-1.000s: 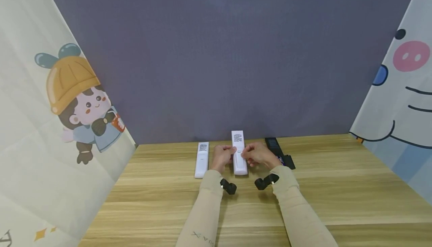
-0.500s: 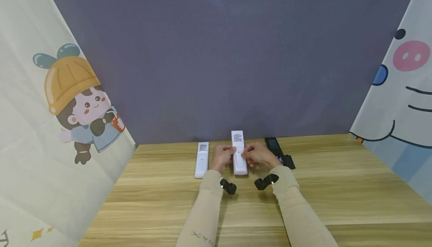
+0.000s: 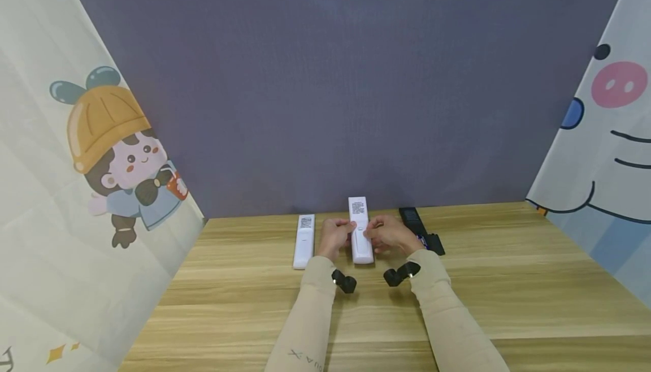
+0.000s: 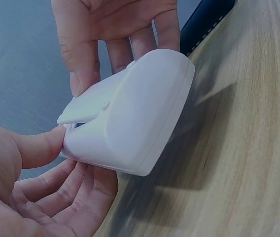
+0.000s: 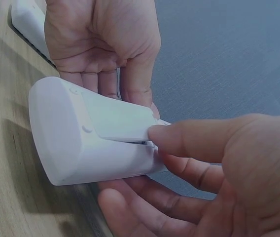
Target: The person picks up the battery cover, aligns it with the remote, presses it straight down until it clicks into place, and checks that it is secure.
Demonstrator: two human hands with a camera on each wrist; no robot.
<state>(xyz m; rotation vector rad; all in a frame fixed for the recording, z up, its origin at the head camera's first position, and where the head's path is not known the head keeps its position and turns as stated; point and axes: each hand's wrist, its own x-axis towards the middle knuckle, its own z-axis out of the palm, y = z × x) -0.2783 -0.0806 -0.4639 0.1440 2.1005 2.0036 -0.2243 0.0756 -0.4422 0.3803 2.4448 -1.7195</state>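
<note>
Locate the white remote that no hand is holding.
In the head view, the loose white remote lies on the wooden table, just left of the left hand, its far end near the dark backdrop.

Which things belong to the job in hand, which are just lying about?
In the job:
left hand
right hand
held white remote
its battery cover, partly raised

Likely lying about:
second white remote
black remote
black piece beside it

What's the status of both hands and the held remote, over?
Left hand, right hand: both holding remote. Cover raised at one end, not off. No obstruction visible.
</note>
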